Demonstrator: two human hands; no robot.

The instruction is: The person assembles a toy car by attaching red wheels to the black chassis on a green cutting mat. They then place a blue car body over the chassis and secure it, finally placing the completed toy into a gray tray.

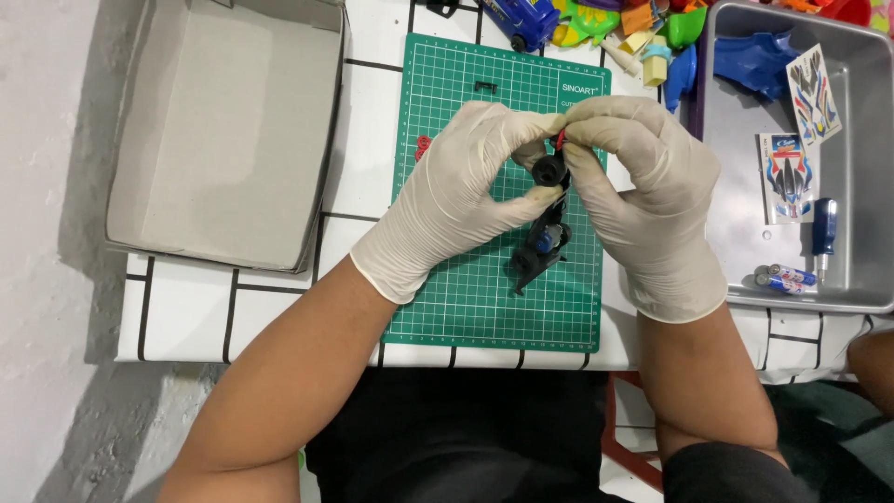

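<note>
Two gloved hands meet above one green cutting mat [466, 289]. The left hand [447, 200] and the right hand [643, 196] both pinch the upper end of one small black toy-car chassis [545, 237], which hangs tilted over the middle of the mat. Fingers of both hands are closed on it — the left thumb and forefinger grip beside a black wheel [549, 170] at the top, and the right fingertips press the same end from the other side. Two more dark wheels show lower on the chassis, near a blue part; whether there is a fourth cannot be told.

One small red piece [422, 146] lies on the mat just left of the left hand, and one small black piece [485, 87] lies near the mat's top edge.

To the left stands one open cardboard box [223, 130]. To the right sits one grey tray [861, 186] holding one blue car-body shell [754, 61], two sticker sheets [790, 175], one blue-handled screwdriver [823, 233] and two batteries [785, 278] — side by side. A heap of coloured plastic toy parts [643, 28] lies beyond the mat.
</note>
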